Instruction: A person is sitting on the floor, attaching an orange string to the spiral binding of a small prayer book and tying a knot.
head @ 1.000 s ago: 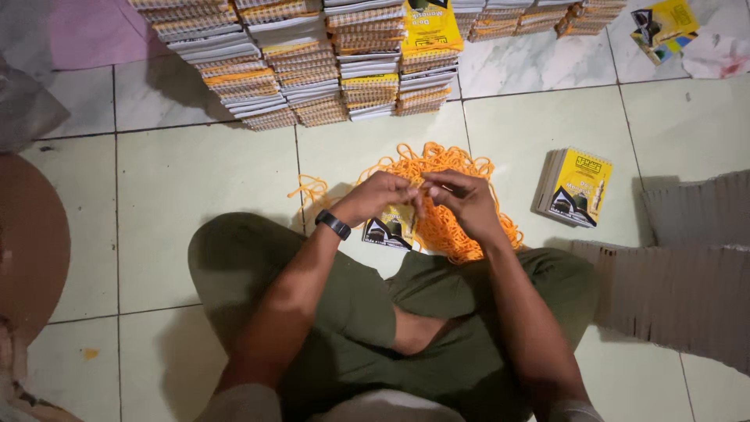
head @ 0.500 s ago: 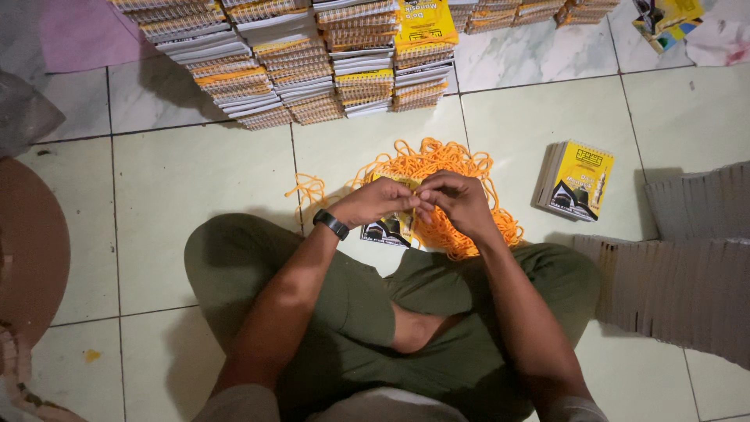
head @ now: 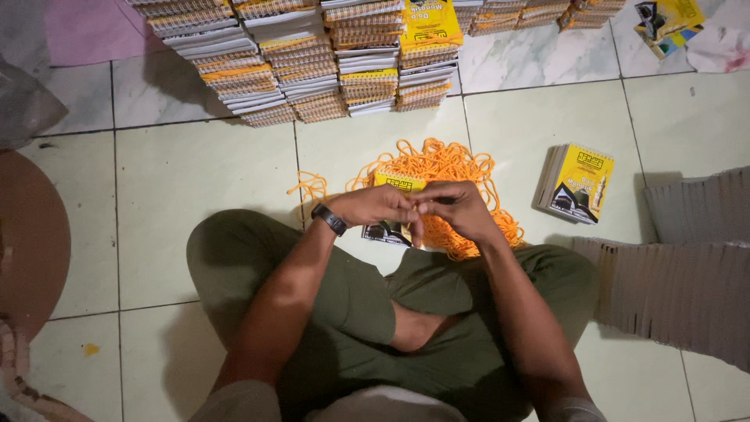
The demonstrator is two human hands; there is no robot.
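— What do the hands hold?

— Seated cross-legged on pale green floor tiles (head: pixel 195 195), a person pinches a small yellow-and-black spiral-bound booklet (head: pixel 394 205) between both hands: the left hand (head: pixel 377 205), a black wristwatch (head: pixel 329 219) at its wrist, and the right hand (head: pixel 459 209) meet fingertip to fingertip, closed on the booklet's upper edge.

— And around it?

— The booklet hangs just above a tangled heap of orange cord loops (head: pixel 445 168). A short stack of matching yellow booklets (head: pixel 576 184) lies to the right; tall stacked rows of booklets (head: pixel 312 59) stand beyond.
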